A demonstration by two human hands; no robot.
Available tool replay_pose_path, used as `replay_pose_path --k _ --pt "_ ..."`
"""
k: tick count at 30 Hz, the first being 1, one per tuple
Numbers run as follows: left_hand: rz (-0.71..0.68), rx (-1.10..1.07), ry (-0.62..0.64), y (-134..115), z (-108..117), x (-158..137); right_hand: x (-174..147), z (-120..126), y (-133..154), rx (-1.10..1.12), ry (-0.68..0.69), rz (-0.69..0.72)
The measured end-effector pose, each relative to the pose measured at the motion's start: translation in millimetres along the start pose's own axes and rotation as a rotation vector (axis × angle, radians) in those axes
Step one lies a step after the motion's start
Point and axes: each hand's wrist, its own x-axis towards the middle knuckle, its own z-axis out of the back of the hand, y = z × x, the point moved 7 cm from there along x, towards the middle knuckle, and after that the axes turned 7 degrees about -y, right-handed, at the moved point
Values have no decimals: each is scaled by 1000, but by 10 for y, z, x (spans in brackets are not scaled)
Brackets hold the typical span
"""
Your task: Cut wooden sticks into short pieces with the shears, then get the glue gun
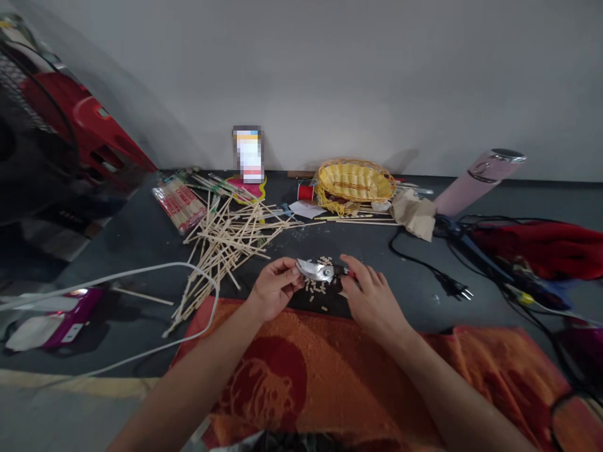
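My right hand (374, 302) is wrapped around the red handles of pruning shears (315, 270), whose metal blades point left. At the blade tips, my left hand (276, 290) is closed in a pinch; what sits between its fingers is too small to make out. Short cut stick pieces (316, 289) lie scattered on the dark tabletop beneath the shears. To the left spreads a loose, crisscrossed pile of thin wooden sticks (230, 235). An orange towel (339, 370) with a red pattern lies under my forearms.
Bundled sticks in red-and-clear packaging (179, 204) lie behind the pile. A phone (249, 157) leans against the wall. Farther right are a yellow woven basket (355, 179), crumpled brown paper (414, 213), a pink bottle (473, 185) and a black plug (455, 287). A white cable (141, 269) loops at left.
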Motion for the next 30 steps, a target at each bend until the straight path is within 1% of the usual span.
replay_pose_path --k 3,7,12,16,19,22,25,30 --pt "-4 -2 -8 -4 7 0 -10 -1 -18 17 -6 13" --pt "-9 -8 -3 -3 9 1 -1 25 -51 53 -36 -19" --pt "-1 14 24 26 4 1 11 -37 -21 13 49 -13" --pt "14 32 9 44 24 3 -10 -67 -9 27 62 -22" --pt "25 28 2 43 24 1 -33 -71 -2 35 52 -24" --pt "17 19 -2 28 18 -3 -30 -41 -35 14 13 -38" --pt "10 27 13 24 8 -6 -11 -13 -183 -16 -4 -119" --pt "6 31 59 28 -17 -5 -51 -41 -622 8 27 -354"
